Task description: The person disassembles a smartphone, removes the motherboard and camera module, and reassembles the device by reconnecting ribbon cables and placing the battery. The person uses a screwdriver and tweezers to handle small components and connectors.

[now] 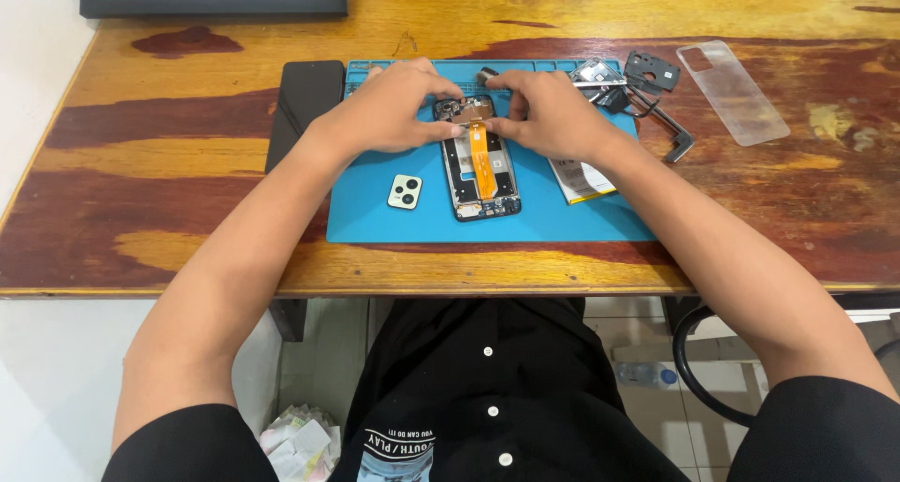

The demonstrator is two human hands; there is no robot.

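Blue mat (562, 219) lies on a wooden surface (169, 163). An opened phone (483, 163), orange ribbon cable showing, lies at the mat's middle. Left hand (389, 112) and right hand (548, 116) meet at its top end, fingers pressed onto the upper part. A camera cover (405, 191) lies just left of the phone. A clear case (733, 91) rests well to the right.

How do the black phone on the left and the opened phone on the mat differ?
The black phone lies closed and untouched, half off the blue mat. The opened phone lies on the mat, back off, orange flex cable showing, with the left hand and right hand at its top. Both lie flat.
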